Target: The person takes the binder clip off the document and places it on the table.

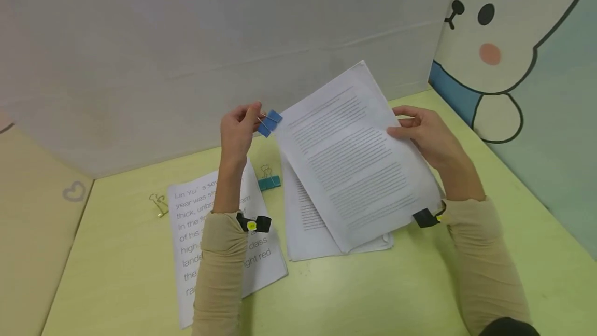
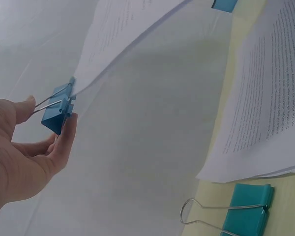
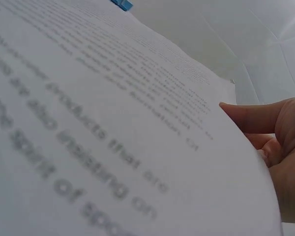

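Observation:
A thin stack of printed sheets (image 1: pixel 354 165) is held up at a tilt over the table. My right hand (image 1: pixel 426 136) pinches its right edge, thumb on the printed face. At the upper left corner of the stack, my left hand (image 1: pixel 237 131) squeezes a blue binder clip (image 1: pixel 270 122) by its wire handles. In the left wrist view the mouth of the blue binder clip (image 2: pixel 59 105) is right at the paper's corner, thumb on one handle and fingers behind. Most of the right hand's fingers are hidden behind the sheets in the right wrist view.
Beneath the raised sheets lies another paper stack (image 1: pixel 308 245). Large-print sheets (image 1: pixel 186 274) lie to the left, under the left forearm. A teal binder clip (image 1: pixel 269 183) stands between the two piles, and a gold binder clip (image 1: pixel 159 205) lies farther left. A pale wall (image 1: pixel 280 25) rises behind the table.

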Demonstrator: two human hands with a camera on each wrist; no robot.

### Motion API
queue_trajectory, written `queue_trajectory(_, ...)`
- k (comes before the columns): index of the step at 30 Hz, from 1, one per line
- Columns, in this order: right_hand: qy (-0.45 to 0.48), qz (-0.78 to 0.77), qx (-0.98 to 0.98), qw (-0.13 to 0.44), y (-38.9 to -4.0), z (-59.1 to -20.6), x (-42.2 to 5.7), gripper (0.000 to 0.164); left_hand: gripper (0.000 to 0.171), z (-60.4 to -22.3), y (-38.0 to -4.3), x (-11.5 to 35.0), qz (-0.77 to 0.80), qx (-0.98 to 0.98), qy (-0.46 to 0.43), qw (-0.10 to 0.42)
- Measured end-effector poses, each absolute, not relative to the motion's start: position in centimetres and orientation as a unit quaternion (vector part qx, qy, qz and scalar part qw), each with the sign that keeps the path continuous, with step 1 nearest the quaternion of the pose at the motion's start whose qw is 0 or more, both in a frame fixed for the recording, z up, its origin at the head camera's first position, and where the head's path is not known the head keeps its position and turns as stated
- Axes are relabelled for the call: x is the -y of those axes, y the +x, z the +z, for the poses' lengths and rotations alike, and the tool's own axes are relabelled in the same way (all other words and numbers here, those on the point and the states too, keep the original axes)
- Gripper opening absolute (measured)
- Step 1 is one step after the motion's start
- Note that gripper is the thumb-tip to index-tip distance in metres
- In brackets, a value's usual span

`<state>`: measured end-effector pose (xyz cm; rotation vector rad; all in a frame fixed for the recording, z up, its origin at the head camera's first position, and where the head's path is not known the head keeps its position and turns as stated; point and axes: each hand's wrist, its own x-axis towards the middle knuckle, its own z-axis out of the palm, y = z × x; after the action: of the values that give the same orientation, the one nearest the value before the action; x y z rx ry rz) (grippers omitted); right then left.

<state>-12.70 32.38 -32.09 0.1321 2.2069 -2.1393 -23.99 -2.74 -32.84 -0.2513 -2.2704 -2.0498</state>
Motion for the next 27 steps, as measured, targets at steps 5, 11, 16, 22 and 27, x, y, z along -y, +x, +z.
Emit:
queue_trajectory(5,0.081,-0.696,-0.713,-0.004,-12.1,-31.4,-34.6,0.027,0.044,-33.3,-23.7,1.5,-0.656,0.749,-0.095,0.016)
queue_trajectory(11,0.078,-0.684,-0.725,-0.018,-11.4,-31.2,-36.6,0.026,0.045,-33.7,-23.7,0.0,-0.66,0.745,-0.1,-0.003)
queue_trajectory(16,0.071,-0.673,-0.735,-0.04,-11.4,-31.4,-36.9,0.026,0.042,-33.4,-24.0,-0.5,-0.667,0.739,-0.094,0.014)
queue_trajectory(22,0.108,-0.605,-0.786,-0.069,-11.3,-31.5,-37.6,0.023,0.035,-33.0,-24.2,-0.9,-0.672,0.731,-0.103,0.059)
queue_trajectory(27,0.186,-0.59,-0.781,-0.086,-10.7,-31.6,-39.3,0.033,0.036,-33.8,-24.1,-1.8,-0.663,0.74,-0.099,0.052)
